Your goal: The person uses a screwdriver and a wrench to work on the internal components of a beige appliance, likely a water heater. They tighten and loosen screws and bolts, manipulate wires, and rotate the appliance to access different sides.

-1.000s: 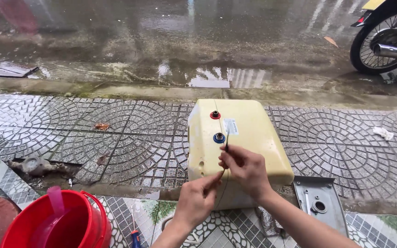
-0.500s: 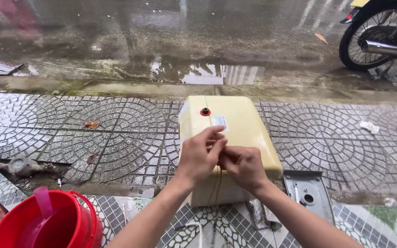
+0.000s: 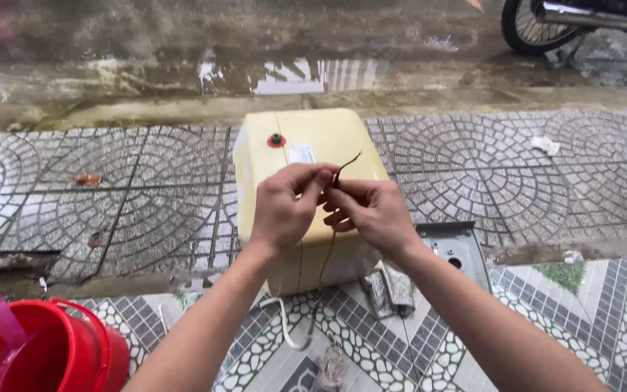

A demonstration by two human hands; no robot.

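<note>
A pale yellow boxy tank (image 3: 306, 141) stands on the patterned pavement in front of me, with a red-ringed fitting (image 3: 276, 139) near its top left. Both hands meet over its near face. My left hand (image 3: 284, 207) and my right hand (image 3: 370, 210) pinch a thin dark string (image 3: 350, 161) between their fingertips. One end of it sticks up past my fingers, and the rest hangs down in front of the tank toward the tiles.
A red bucket (image 3: 59, 356) with a pink scoop sits at bottom left. A grey metal cover plate (image 3: 459, 250) and a folded cloth (image 3: 392, 289) lie right of the tank. A white cord (image 3: 284, 327) lies on the tiles. Wet road and a motorbike wheel (image 3: 538, 29) beyond.
My hands have drawn back from the tank's fittings and come together, both now pinching the string. My view has moved closer and tilted down.
</note>
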